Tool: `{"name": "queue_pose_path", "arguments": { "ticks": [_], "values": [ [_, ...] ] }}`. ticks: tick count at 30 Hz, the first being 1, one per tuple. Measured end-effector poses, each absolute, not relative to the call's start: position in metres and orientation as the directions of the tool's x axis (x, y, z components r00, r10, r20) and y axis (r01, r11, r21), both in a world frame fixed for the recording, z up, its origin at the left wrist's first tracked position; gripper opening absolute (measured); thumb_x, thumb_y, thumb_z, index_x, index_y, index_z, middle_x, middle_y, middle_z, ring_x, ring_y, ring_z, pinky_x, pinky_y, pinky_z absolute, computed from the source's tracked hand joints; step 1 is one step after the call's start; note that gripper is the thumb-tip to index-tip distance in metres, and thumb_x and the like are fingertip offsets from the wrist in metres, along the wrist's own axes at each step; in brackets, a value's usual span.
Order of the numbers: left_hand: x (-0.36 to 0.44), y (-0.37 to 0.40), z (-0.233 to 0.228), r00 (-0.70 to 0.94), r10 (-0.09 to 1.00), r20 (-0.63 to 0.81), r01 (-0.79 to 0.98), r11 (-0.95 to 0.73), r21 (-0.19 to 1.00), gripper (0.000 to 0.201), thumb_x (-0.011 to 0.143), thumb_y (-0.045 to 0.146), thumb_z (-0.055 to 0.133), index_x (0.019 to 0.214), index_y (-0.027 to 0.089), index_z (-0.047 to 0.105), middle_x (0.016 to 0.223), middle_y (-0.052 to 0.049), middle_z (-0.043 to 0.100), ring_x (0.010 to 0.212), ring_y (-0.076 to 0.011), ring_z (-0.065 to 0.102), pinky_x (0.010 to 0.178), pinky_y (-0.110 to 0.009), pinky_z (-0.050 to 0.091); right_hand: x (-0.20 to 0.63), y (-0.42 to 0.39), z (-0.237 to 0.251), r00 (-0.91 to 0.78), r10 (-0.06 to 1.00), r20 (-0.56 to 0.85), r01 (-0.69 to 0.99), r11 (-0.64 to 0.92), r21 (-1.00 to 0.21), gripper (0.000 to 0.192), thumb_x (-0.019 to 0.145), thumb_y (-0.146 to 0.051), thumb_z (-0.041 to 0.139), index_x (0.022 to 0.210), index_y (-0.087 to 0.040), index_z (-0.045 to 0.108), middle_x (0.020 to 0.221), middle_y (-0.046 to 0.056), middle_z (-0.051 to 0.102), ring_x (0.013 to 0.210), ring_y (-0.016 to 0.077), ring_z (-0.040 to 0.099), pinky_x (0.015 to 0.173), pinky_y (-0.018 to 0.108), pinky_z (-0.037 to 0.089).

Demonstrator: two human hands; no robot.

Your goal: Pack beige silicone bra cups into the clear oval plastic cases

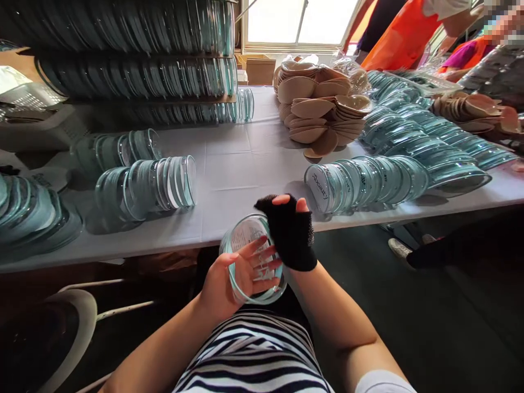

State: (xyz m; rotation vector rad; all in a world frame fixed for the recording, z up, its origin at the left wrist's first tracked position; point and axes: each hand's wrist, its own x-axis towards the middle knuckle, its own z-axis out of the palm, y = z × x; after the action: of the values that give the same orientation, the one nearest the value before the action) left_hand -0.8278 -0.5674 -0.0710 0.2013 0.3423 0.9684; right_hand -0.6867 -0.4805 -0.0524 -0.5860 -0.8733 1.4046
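A round clear plastic case (245,234) with a pale green rim sits between both hands above my lap, just below the table edge. My left hand (237,275) cups it from underneath, fingers spread across its clear face. My right hand (291,229), in a black fingerless glove, grips the case's right rim. A row of similar clear cases (364,183), the front one printed "Abeauty", lies on the white table (241,164) just right of my hands. Another row of cases (151,188) lies to the left.
Beige cup-shaped pads (319,109) are heaped at the table's middle back. Long stacked rows of cases (135,76) fill the back left, more cases (434,142) the right. People in orange and pink (405,33) stand beyond. A white stool (77,327) is at lower left.
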Motion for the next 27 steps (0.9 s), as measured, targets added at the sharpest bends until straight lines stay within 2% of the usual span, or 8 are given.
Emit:
{"name": "queue_pose_path", "arguments": {
  "ticks": [2,5,10,14,17,20,24,27],
  "values": [
    [-0.829,-0.57,-0.065,0.534,0.818,-0.214,-0.776,0.575,0.261,0.06,0.078,0.035,0.058,0.134,0.014,0.057,0.137,-0.018,0.06,0.13,-0.0384,0.053,0.107,-0.057,0.041,-0.676,-0.468,-0.047,0.144,0.902,0.406,-0.281,0.431,-0.858,0.039,0.092,-0.058,0.051,0.096,-0.025,0.071,0.109,0.004,0.069,0.113,0.0203,0.061,0.112,0.041,0.038],
    [-0.836,-0.569,-0.054,0.509,0.821,-0.257,-0.803,0.561,0.203,0.061,0.08,0.038,0.056,0.136,0.013,0.054,0.142,-0.02,0.055,0.13,-0.0374,0.053,0.104,-0.053,0.044,-0.656,-0.456,-0.044,0.227,0.783,0.579,0.048,0.585,-0.81,0.036,0.093,-0.052,0.053,0.111,-0.026,0.07,0.124,0.006,0.065,0.127,0.0213,0.053,0.12,0.042,0.027],
    [-0.84,-0.566,-0.05,0.499,0.823,-0.272,-0.826,0.546,0.136,0.058,0.082,0.037,0.054,0.134,0.011,0.055,0.137,-0.019,0.059,0.132,-0.035,0.051,0.108,-0.054,0.041,-0.654,-0.461,-0.062,0.086,0.838,0.539,0.074,0.534,-0.842,0.037,0.1,-0.046,0.045,0.128,-0.028,0.061,0.134,0.005,0.061,0.129,0.0191,0.051,0.12,0.042,0.029],
    [-0.833,-0.565,-0.058,0.479,0.845,-0.238,-0.84,0.52,0.157,0.059,0.078,0.04,0.059,0.13,0.012,0.06,0.129,-0.016,0.065,0.127,-0.0339,0.056,0.105,-0.047,0.045,-0.678,-0.483,-0.085,-0.217,0.872,0.439,0.04,0.458,-0.888,0.05,0.099,-0.049,0.045,0.143,-0.025,0.048,0.148,0.009,0.05,0.137,0.0219,0.046,0.12,0.044,0.031],
    [-0.823,-0.573,-0.068,0.433,0.874,-0.219,-0.852,0.477,0.217,0.05,0.083,0.04,0.059,0.127,0.019,0.064,0.118,-0.011,0.071,0.114,-0.028,0.065,0.094,-0.039,0.052,-0.694,-0.498,-0.095,-0.395,0.835,0.382,0.168,0.475,-0.864,0.062,0.097,-0.054,0.047,0.149,-0.022,0.041,0.155,0.012,0.04,0.142,0.0247,0.041,0.12,0.044,0.031],
    [-0.812,-0.585,-0.082,0.427,0.89,-0.157,-0.856,0.454,0.246,0.043,0.09,0.031,0.054,0.131,0.027,0.063,0.119,-0.004,0.073,0.116,-0.0225,0.065,0.099,-0.036,0.051,-0.699,-0.497,-0.094,-0.365,0.82,0.44,0.346,0.559,-0.754,0.066,0.095,-0.06,0.046,0.145,-0.017,0.045,0.142,0.015,0.053,0.131,0.0256,0.051,0.111,0.042,0.042],
    [-0.81,-0.592,-0.105,0.524,0.846,-0.095,-0.808,0.53,0.257,0.044,0.089,0.024,0.051,0.131,0.027,0.065,0.127,-0.004,0.07,0.13,-0.0267,0.057,0.117,-0.045,0.036,-0.695,-0.474,-0.078,-0.342,0.796,0.5,0.487,0.605,-0.63,0.054,0.097,-0.061,0.04,0.123,-0.02,0.063,0.102,0.007,0.072,0.098,0.0215,0.066,0.092,0.035,0.052],
    [-0.818,-0.586,-0.114,0.489,0.856,-0.168,-0.8,0.517,0.304,0.045,0.087,0.018,0.05,0.128,0.027,0.068,0.128,-0.005,0.069,0.135,-0.0298,0.051,0.12,-0.05,0.031,-0.695,-0.47,-0.073,-0.339,0.782,0.523,0.506,0.621,-0.599,0.05,0.1,-0.057,0.035,0.114,-0.021,0.066,0.102,0.006,0.074,0.099,0.02,0.067,0.092,0.033,0.051]
  ]
}}
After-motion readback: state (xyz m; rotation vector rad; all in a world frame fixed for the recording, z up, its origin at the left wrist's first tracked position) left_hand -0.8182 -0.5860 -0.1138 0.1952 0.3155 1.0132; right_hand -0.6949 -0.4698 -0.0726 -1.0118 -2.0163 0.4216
